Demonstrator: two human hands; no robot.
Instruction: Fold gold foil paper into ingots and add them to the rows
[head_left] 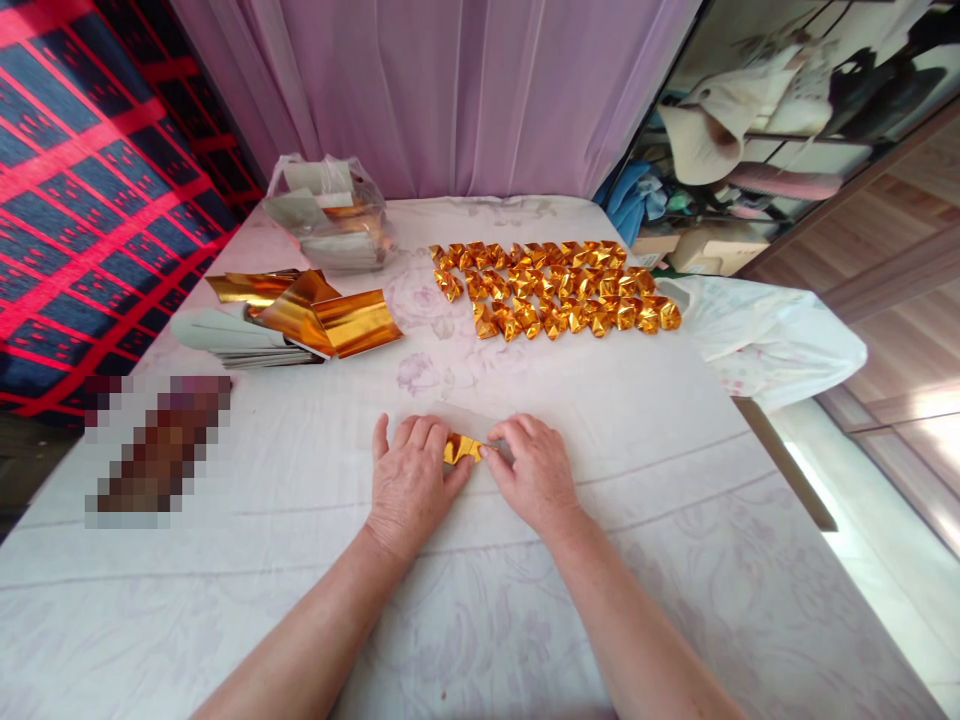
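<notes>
- Surface: white cloth-covered table (675, 560), purple curtain (450, 90) at 12 o'clock.
- Left hand (409, 480) and right hand (534, 470) both pinch gold foil piece (463, 448), centre.
- Folded gold pieces (555, 288) at 1 o'clock; foil sheets (322, 315) at 10 o'clock.

A single head-worn view looks forward and down from close above the worktop (675, 560), facing the purple curtain (450, 90) at 12 o'clock; forearms enter from 6 o'clock.

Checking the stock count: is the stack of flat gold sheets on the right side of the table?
No, the flat gold sheets lie at the table's left, while the folded gold pieces sit in rows toward the right.
</notes>
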